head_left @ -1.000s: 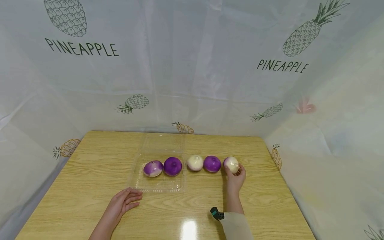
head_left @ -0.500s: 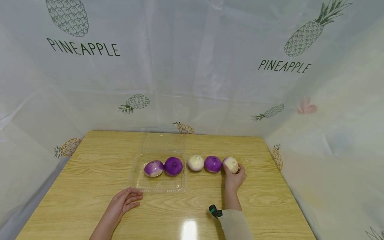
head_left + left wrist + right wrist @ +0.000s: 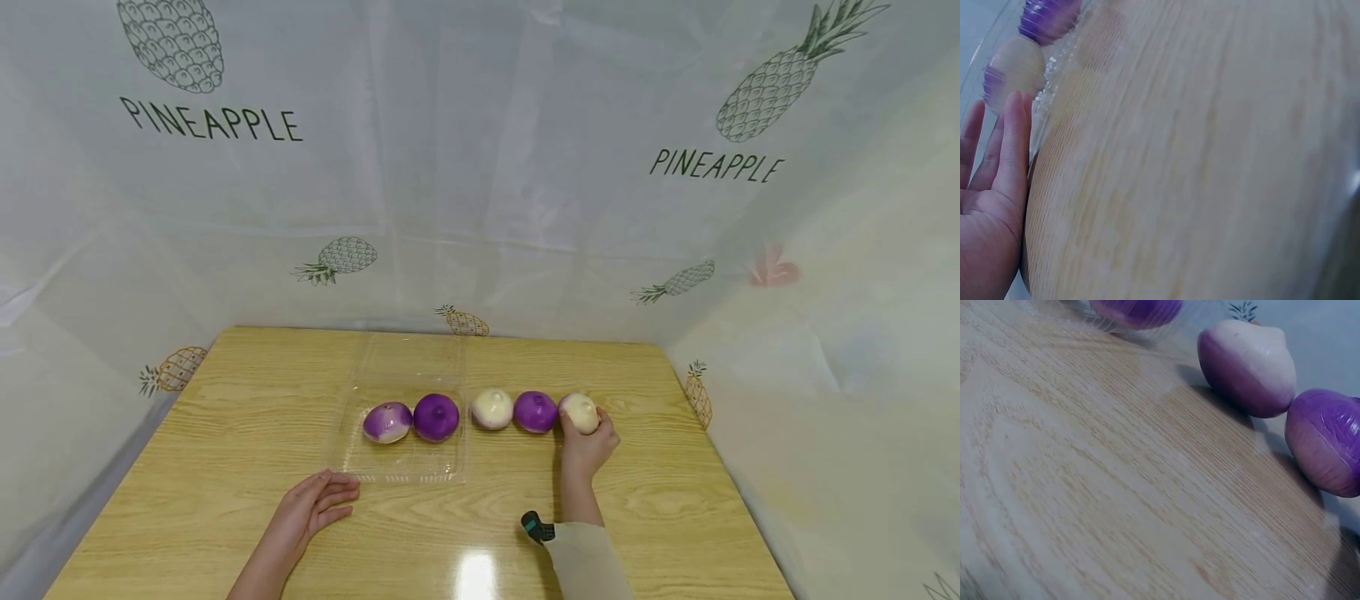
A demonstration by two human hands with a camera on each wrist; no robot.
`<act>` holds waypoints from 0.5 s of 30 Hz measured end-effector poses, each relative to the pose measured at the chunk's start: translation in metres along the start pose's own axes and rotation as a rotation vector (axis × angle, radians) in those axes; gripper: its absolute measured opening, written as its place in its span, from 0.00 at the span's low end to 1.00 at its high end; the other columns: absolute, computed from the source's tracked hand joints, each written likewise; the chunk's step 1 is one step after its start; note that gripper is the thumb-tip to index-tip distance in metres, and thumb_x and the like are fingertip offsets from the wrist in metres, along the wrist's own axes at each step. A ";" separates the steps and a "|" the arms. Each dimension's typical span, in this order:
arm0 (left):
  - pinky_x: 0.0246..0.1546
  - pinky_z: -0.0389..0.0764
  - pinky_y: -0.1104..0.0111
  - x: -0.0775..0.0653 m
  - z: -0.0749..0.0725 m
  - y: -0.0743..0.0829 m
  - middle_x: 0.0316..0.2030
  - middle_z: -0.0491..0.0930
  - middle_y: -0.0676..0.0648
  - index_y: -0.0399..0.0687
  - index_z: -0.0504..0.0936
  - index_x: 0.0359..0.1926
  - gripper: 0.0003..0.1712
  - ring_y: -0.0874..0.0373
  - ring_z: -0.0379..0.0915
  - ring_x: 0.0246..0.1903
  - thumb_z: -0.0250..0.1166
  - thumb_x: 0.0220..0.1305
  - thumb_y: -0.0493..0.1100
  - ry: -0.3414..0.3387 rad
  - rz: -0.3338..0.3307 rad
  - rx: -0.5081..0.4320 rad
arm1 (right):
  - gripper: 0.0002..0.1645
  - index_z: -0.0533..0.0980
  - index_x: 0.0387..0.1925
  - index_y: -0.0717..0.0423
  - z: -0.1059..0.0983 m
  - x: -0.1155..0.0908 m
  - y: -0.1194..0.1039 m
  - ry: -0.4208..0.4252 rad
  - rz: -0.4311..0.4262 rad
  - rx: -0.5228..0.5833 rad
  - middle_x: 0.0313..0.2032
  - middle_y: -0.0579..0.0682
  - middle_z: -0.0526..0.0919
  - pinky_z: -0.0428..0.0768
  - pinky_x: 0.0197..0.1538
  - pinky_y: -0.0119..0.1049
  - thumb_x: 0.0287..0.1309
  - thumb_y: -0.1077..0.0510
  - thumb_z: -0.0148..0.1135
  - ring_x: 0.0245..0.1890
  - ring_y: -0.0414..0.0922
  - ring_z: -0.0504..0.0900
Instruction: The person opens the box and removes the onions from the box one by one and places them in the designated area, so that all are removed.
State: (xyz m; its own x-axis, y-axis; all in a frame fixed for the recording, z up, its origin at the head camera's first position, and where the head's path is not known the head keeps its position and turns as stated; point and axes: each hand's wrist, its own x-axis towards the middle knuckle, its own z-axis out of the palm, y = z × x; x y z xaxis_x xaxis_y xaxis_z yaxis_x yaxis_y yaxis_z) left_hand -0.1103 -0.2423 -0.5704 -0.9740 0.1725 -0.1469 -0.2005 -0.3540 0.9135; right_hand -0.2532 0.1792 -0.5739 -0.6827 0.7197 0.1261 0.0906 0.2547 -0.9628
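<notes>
At the right end of a row, my right hand [image 3: 588,446] holds a mostly white onion [image 3: 580,413] between thumb and fingers. That onion stands right beside a purple onion [image 3: 536,412], and left of this sits a white onion [image 3: 492,409] with a purplish underside. My left hand [image 3: 311,504] lies with fingers extended at the near left corner of a clear plastic clamshell box [image 3: 397,479]. Inside the box are a purple-and-white onion [image 3: 387,422] and a deep purple onion [image 3: 437,417], side by side. The right wrist view does not show the right hand.
The box's clear lid [image 3: 411,357] is folded back toward the rear of the wooden table [image 3: 420,533]. A pineapple-print sheet [image 3: 465,192] hangs behind and along the sides. A small black device [image 3: 537,527] sits at the right sleeve.
My right hand has shifted the rightmost onion slightly left, closer to the purple one, and tilted it a little. The left hand stays in place; the head view has drifted slightly.
</notes>
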 end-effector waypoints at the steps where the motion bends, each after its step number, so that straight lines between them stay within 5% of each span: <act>1: 0.51 0.81 0.59 0.000 0.000 0.000 0.47 0.81 0.41 0.26 0.75 0.53 0.25 0.51 0.80 0.48 0.45 0.79 0.46 -0.002 0.002 0.000 | 0.41 0.70 0.58 0.65 0.000 0.000 0.000 0.000 -0.003 -0.002 0.55 0.67 0.64 0.65 0.59 0.55 0.43 0.58 0.80 0.54 0.62 0.65; 15: 0.50 0.81 0.59 0.000 0.001 0.000 0.46 0.82 0.41 0.27 0.76 0.52 0.24 0.51 0.80 0.48 0.45 0.79 0.46 0.013 0.000 -0.001 | 0.41 0.69 0.60 0.64 -0.006 -0.001 0.000 -0.063 0.018 0.040 0.57 0.65 0.64 0.65 0.61 0.54 0.47 0.57 0.77 0.56 0.60 0.65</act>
State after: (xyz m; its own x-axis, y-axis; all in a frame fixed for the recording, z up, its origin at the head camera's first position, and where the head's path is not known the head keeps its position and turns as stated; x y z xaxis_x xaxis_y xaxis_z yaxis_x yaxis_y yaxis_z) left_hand -0.1101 -0.2413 -0.5698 -0.9752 0.1606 -0.1522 -0.2009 -0.3550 0.9130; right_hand -0.2479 0.1819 -0.5723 -0.7253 0.6819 0.0947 0.0749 0.2150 -0.9737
